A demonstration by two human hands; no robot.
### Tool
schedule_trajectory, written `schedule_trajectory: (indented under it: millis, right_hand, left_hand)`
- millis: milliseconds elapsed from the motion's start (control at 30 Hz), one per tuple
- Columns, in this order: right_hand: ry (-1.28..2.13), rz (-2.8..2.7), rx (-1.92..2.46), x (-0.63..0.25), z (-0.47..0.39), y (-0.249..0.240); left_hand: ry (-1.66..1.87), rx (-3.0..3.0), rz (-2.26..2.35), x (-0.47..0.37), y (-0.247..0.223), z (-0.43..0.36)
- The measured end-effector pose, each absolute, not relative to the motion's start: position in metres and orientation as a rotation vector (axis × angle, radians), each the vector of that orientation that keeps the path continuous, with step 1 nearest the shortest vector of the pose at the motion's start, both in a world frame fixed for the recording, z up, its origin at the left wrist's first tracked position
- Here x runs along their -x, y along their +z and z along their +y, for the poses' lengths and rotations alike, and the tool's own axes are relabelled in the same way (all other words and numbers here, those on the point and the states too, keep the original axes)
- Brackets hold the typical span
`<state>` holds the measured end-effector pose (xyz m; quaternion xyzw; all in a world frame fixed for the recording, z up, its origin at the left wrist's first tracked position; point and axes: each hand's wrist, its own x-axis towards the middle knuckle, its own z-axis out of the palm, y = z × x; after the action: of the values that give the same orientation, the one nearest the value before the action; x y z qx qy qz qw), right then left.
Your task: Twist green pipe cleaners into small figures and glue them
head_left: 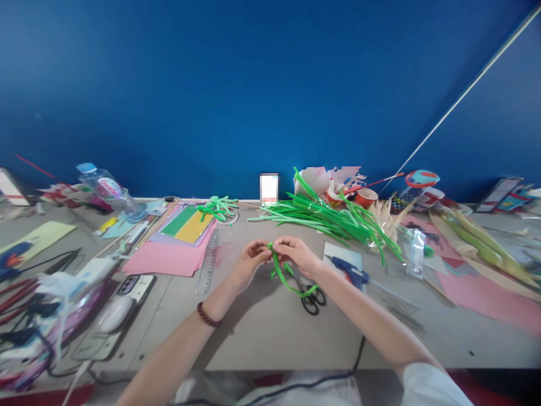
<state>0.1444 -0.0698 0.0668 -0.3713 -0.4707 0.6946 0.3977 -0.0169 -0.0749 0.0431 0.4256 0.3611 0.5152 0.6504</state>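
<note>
Between both hands, above the middle of the table, is a bright green pipe cleaner (278,267) with a small bunched knot at its top. My left hand (252,258) pinches the knot from the left, fingers closed. From the right, my right hand (296,254) pinches the same spot with thumb and fingertips. The long end curves down and right over the black-handled scissors (311,303), whose blades are mostly hidden behind my right wrist. Another short green piece shows just under the hands.
A pile of green pipe cleaners (325,217) lies behind the hands. To the right is a blue glue gun (349,270) on a pale card. On the left lie pink paper (164,259), a clear ruler (208,262) and a phone (116,313). A cable (358,361) hangs over the front edge.
</note>
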Motion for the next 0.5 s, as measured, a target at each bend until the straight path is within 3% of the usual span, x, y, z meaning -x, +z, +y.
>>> schedule_trajectory:
  millis: [367, 500]
  right_hand:
    - [1.845, -1.179, 0.875, -0.144, -0.077, 0.076]
    - [1.842, -1.012, 0.914, -0.148, -0.070, 0.070]
  left_hand:
    - [1.154, -0.992, 0.751, 0.020, 0.040, -0.076]
    - [1.327, -1.073, 0.883, 0.028, 0.058, -0.076]
